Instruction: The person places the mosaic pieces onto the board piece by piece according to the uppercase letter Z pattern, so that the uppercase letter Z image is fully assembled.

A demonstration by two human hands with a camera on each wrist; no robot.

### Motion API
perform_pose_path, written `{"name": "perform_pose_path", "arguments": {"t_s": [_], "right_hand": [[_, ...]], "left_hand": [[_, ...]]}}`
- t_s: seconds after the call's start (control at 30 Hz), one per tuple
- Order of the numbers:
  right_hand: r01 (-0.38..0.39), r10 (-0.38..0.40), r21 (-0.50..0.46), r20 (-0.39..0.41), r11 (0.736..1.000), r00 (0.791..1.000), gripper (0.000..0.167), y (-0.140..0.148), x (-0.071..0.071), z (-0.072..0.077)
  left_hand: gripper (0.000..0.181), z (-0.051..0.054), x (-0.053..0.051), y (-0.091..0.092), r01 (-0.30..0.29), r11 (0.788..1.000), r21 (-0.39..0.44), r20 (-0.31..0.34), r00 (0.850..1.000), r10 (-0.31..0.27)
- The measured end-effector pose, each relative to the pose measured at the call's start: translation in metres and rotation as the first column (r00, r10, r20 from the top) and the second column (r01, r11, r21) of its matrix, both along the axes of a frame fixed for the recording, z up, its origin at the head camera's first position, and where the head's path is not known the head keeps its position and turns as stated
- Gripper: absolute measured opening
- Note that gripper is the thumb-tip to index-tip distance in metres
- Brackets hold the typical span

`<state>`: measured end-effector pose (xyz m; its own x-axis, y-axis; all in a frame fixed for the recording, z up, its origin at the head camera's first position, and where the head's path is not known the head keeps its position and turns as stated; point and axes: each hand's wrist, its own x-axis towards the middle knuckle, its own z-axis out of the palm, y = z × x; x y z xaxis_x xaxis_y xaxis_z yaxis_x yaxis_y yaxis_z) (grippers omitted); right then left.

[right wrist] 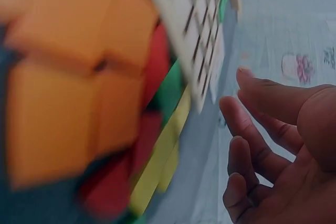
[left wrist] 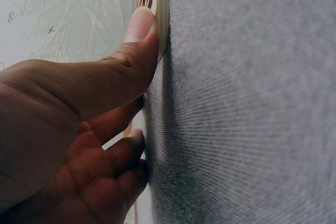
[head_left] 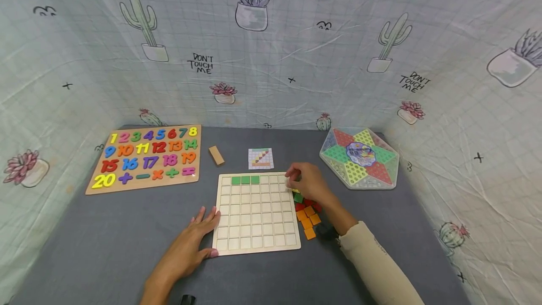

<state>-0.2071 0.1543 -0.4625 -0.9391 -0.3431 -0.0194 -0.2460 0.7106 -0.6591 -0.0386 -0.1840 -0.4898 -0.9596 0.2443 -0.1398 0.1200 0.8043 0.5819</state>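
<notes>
Cactus-printed cloth [head_left: 279, 51] backs the far edge of a grey table [head_left: 106, 239]. Near the table's middle, a wooden grid board [head_left: 257, 215] carries three green tiles [head_left: 245, 180] in its far row. Laying tiles looks to be the step in hand; the next move would seem to call for a pinch on one of the loose tiles [head_left: 310, 234] beside the board's right edge. The left hand [head_left: 190, 244], fingers straight and spread, touches the left edge, thumb at the near corner. At the far right corner, the right hand [head_left: 309, 181] curls loosely, no tile visible between its fingers.
</notes>
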Motion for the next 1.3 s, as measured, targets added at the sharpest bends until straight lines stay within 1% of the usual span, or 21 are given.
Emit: {"name": "perform_pose_path", "arguments": {"t_s": [0.23, 0.33, 0.43, 0.57, 0.77, 0.87, 1.0, 1.1, 1.3], "right_hand": [[0.089, -0.085, 0.074, -0.053, 0.993, 0.995, 0.018, 0.047, 0.014, -0.007], [0.118, -0.112, 0.101, -0.064, 0.988, 0.992, 0.02, 0.067, 0.02, -0.01], [0.145, -0.14, 0.13, -0.05, 0.981, 0.989, 0.022, 0.083, 0.024, -0.013], [0.147, -0.144, 0.146, -0.027, 0.978, 0.989, 0.025, 0.097, 0.027, -0.015], [0.147, -0.147, 0.125, -0.015, 0.981, 0.989, 0.024, 0.103, 0.029, -0.015], [0.122, -0.122, 0.118, -0.005, 0.985, 0.992, 0.024, 0.103, 0.029, -0.016], [0.089, -0.09, 0.114, 0.008, 0.99, 0.996, 0.018, 0.101, 0.027, -0.017], [0.088, -0.088, 0.114, -0.003, 0.99, 0.996, 0.014, 0.099, 0.025, -0.017], [0.154, -0.151, 0.074, -0.041, 0.985, 0.988, 0.011, 0.092, 0.023, -0.015]], "left_hand": [[0.094, 0.002, 0.001, 0.0, 0.003, 1.0, 0.0, 0.003, 1.0, -0.003], [0.094, 0.002, 0.001, 0.0, 0.006, 1.0, 0.001, 0.001, 1.0, -0.006], [0.094, 0.002, 0.001, -0.001, 0.008, 1.0, 0.002, -0.001, 1.0, -0.008], [0.094, 0.003, 0.0, -0.001, 0.002, 1.0, -0.004, 0.005, 1.0, -0.002], [0.094, 0.003, 0.0, -0.001, -0.001, 1.0, -0.007, 0.009, 1.0, 0.001], [0.093, 0.003, 0.0, 0.0, -0.001, 1.0, -0.007, 0.008, 1.0, 0.001], [0.093, 0.003, 0.0, 0.0, 0.0, 1.0, -0.009, 0.003, 1.0, 0.0], [0.093, 0.002, 0.0, -0.001, 0.006, 1.0, -0.01, -0.007, 1.0, -0.006], [0.092, 0.0, 0.0, -0.002, 0.016, 1.0, -0.011, -0.019, 1.0, -0.016]]}}
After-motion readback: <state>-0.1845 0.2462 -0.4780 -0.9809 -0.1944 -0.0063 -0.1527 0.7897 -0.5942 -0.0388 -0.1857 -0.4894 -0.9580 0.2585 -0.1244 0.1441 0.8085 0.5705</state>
